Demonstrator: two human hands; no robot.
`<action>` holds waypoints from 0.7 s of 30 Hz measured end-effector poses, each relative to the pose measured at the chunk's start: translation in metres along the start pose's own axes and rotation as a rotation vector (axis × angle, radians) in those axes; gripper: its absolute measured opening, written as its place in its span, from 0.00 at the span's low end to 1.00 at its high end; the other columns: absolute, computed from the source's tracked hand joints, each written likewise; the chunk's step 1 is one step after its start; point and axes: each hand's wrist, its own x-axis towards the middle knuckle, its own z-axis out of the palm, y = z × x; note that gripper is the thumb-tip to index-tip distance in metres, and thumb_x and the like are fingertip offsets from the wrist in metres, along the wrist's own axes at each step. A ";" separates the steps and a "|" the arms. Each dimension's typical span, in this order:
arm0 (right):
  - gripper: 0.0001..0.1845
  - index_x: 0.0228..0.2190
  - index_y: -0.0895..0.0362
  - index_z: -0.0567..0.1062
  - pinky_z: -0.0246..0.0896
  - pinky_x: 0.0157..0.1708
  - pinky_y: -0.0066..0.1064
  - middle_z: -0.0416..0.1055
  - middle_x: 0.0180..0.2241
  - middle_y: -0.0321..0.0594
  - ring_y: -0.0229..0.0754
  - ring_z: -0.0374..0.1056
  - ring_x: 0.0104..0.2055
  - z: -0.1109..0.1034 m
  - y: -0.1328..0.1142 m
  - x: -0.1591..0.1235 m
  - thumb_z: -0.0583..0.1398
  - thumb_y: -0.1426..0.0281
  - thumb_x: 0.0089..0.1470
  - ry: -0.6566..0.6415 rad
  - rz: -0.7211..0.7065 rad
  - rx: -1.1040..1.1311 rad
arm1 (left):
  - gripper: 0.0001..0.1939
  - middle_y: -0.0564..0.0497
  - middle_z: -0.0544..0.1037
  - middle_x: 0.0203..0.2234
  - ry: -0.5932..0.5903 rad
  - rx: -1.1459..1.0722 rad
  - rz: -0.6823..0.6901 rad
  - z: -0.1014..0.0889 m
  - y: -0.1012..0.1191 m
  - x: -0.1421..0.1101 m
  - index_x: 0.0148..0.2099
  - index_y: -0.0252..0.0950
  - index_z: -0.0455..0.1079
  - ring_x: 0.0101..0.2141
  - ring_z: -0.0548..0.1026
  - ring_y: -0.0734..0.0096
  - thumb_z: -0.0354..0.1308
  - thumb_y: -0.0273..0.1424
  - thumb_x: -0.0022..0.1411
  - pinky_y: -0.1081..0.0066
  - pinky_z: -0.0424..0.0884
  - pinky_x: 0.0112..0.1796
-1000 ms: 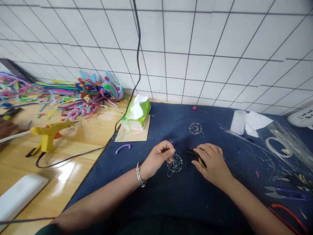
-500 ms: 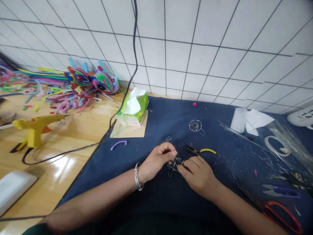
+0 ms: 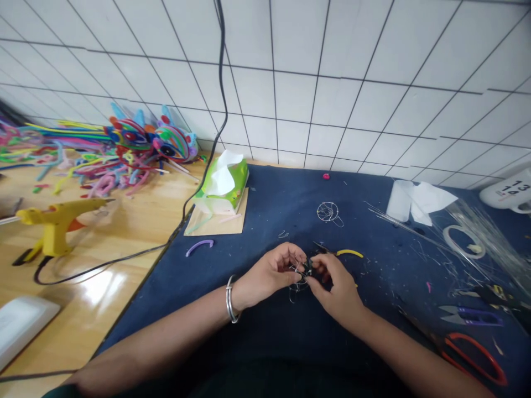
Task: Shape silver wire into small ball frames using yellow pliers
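Between my two hands is a small bent-wire piece (image 3: 299,286), a tangle of thin silvery and dark wire with a loop hanging below. My left hand (image 3: 271,273) pinches it from the left, thumb against fingertips. From the other side my right hand (image 3: 338,287) closes its thumb and fingers on the right end of the same piece. Fingers hide much of its shape. Just behind my right hand lie pliers with yellow handles (image 3: 349,253), partly covered. Farther back, a round wire ring (image 3: 327,211) with wire strung across it rests on the dark blue cloth (image 3: 265,221).
Left: a yellow glue gun (image 3: 58,226), colourful fuzzy sticks (image 3: 112,177), a green tissue pack (image 3: 226,182) and a purple bent stick (image 3: 199,246). Right: red-handled scissors (image 3: 475,356), purple snips (image 3: 473,315), loose wires (image 3: 489,237) and a white mug (image 3: 506,190).
My right hand's fingers have shifted up around the wire piece, which has turned between my hands and shows a darker part. The whole view has swung slightly.
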 end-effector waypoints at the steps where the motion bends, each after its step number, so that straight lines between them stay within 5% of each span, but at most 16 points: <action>1: 0.18 0.42 0.53 0.63 0.61 0.32 0.32 0.66 0.36 0.39 0.38 0.63 0.34 0.001 0.000 0.000 0.57 0.73 0.47 -0.047 0.039 0.055 | 0.14 0.50 0.69 0.34 -0.009 0.013 0.002 0.000 -0.001 0.000 0.43 0.33 0.62 0.35 0.68 0.74 0.57 0.21 0.53 0.72 0.64 0.37; 5: 0.25 0.47 0.51 0.60 0.61 0.29 0.28 0.66 0.34 0.35 0.34 0.62 0.29 0.004 0.000 0.000 0.57 0.75 0.46 -0.177 0.112 0.240 | 0.13 0.50 0.69 0.35 0.008 0.178 0.030 0.001 -0.004 0.000 0.42 0.34 0.62 0.34 0.68 0.74 0.54 0.20 0.54 0.72 0.65 0.35; 12: 0.24 0.47 0.52 0.59 0.62 0.31 0.28 0.64 0.34 0.35 0.32 0.62 0.29 0.004 -0.003 -0.004 0.57 0.74 0.47 -0.212 0.131 0.400 | 0.14 0.50 0.68 0.34 0.204 0.753 0.301 0.001 -0.005 -0.002 0.39 0.36 0.65 0.37 0.67 0.70 0.52 0.16 0.51 0.69 0.65 0.39; 21: 0.20 0.47 0.54 0.59 0.61 0.33 0.30 0.67 0.28 0.33 0.34 0.64 0.29 -0.006 -0.010 -0.004 0.55 0.70 0.52 -0.290 0.095 0.447 | 0.08 0.55 0.65 0.24 0.406 1.036 0.363 -0.004 -0.006 -0.003 0.36 0.37 0.63 0.27 0.66 0.73 0.57 0.23 0.53 0.73 0.63 0.30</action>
